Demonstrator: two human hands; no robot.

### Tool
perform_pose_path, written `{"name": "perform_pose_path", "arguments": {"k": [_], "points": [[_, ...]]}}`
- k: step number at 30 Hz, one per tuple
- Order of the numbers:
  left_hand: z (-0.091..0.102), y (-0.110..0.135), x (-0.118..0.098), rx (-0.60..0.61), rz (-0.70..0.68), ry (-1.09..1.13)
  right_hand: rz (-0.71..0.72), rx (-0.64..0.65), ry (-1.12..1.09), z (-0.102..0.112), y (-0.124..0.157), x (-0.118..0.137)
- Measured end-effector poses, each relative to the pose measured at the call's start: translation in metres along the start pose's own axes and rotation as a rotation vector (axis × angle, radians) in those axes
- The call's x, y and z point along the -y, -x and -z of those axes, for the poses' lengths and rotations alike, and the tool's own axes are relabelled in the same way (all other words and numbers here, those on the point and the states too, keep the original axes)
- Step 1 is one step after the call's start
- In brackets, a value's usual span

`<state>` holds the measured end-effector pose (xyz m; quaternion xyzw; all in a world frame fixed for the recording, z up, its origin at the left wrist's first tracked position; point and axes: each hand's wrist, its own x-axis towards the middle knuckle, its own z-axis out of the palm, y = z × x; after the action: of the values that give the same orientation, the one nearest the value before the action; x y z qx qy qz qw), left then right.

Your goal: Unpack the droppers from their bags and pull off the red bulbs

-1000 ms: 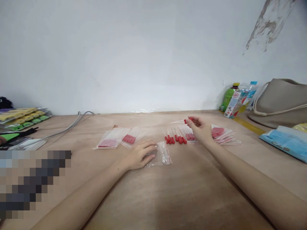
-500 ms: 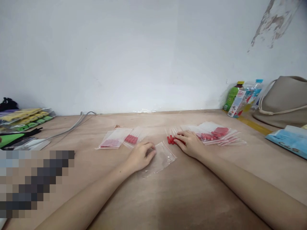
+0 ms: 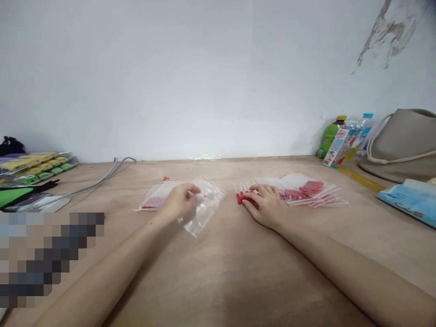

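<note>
A clear zip bag (image 3: 206, 206) is pinched at its left side by my left hand (image 3: 182, 200), raised a little above the table. Behind that hand lies a stack of zip bags (image 3: 155, 200) with red and pale contents, partly covered. My right hand (image 3: 265, 204) rests low, its thumb and fingers curled round a row of small red-handled sticks (image 3: 240, 198). Their thin pale ends point toward the wall, and my fingers hide part of the row. Just right of this hand is a fanned pile of filled zip bags (image 3: 311, 188) showing red handles.
Bottles (image 3: 330, 138) and a carton (image 3: 336, 146) stand by the wall at right, near a grey-brown hat (image 3: 402, 141) and a blue packet (image 3: 407, 202). At left lie a grey cable (image 3: 98, 181) and packets of yellow and green items (image 3: 42, 168).
My left hand has moved left and up, lifting the clear bag away from the red-handled sticks. The right hand has shifted slightly, with its fingers drawn closer round the sticks.
</note>
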<state>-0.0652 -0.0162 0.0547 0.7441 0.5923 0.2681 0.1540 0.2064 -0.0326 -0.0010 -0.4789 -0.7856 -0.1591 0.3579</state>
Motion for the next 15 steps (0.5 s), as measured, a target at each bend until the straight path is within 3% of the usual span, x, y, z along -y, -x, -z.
{"name": "perform_pose_path", "arguments": {"k": [2,4,7,10,12,15], "points": [[0.020,-0.012,0.021,-0.188,0.045,-0.154,-0.002,-0.018,0.011,0.000,0.000,0.000],[0.036,-0.020,0.045,-0.294,0.059,-0.331,0.004,-0.015,0.014,0.000,0.000,0.000],[0.047,-0.025,0.075,-0.312,0.113,-0.492,0.009,-0.001,0.016,0.000,-0.001,0.001],[0.046,-0.024,0.079,-0.358,0.051,-0.644,0.007,0.010,0.023,0.000,-0.001,0.001],[0.045,-0.021,0.065,-0.299,-0.116,-0.643,0.008,0.009,0.027,0.000,-0.001,0.001],[0.045,-0.014,0.036,0.074,-0.434,-0.513,0.016,0.004,0.025,0.000,-0.001,0.001]]}}
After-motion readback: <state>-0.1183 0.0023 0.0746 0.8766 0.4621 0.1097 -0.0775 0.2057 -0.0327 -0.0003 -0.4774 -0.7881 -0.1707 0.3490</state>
